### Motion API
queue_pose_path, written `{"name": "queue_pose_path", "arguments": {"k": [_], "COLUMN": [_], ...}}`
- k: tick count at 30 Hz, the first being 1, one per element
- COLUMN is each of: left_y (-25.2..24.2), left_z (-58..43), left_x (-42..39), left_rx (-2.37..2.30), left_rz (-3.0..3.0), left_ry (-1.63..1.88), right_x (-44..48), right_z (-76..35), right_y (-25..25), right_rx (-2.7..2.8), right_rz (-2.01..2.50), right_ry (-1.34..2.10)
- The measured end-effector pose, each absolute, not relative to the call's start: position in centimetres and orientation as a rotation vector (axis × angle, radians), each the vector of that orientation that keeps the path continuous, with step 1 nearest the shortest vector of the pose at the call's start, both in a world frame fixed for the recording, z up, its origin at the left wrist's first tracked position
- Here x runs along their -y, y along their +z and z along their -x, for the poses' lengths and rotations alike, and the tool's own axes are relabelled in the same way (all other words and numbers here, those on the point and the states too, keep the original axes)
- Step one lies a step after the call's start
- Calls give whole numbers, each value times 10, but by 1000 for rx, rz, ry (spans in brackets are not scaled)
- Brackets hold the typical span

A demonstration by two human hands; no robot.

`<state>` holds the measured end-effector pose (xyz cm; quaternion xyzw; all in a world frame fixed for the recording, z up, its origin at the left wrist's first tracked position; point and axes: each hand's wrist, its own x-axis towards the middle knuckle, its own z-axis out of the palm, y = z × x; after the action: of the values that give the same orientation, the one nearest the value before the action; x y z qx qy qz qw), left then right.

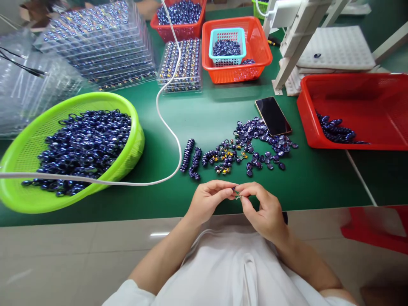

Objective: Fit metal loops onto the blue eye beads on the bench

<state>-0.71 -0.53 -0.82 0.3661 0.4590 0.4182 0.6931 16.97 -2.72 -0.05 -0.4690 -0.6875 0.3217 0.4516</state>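
Note:
Near the front edge of the green table [216, 114], my left hand [207, 199] pinches a small dark blue shiny part [233, 188] between thumb and finger. Fingertip to fingertip with it, my right hand [264, 209] is closed in a pinch at a tiny pale greenish-metallic piece [237, 196], too small to name. Just beyond my hands lies a cluster of dark blue parts with yellow-gold pieces [225, 157]. Loose dark blue caps [251, 129] spread behind and to the right of it. Rows of stacked dark blue rings [187, 155] lie to the left.
A green basket [138, 140] full of dark blue loops stands left, crossed by a white cable [165, 114]. A phone [273, 115] touches the caps. Red bins [360, 106] [216, 76], stacked clear trays [105, 51] and a white metal post [293, 46] stand around.

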Motion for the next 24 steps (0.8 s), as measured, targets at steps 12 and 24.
{"name": "queue_pose_path", "arguments": {"k": [12, 24], "left_y": [-4, -12], "left_z": [3, -5], "left_x": [8, 15], "left_rx": [-1114, -1051], "left_rz": [-888, -1047], "left_ry": [915, 1156], "right_x": [23, 17], "right_z": [-173, -167], "right_y": [2, 2], "right_rx": [1627, 1377], "right_rz": [1251, 1325], "right_ry": [929, 1234]}}
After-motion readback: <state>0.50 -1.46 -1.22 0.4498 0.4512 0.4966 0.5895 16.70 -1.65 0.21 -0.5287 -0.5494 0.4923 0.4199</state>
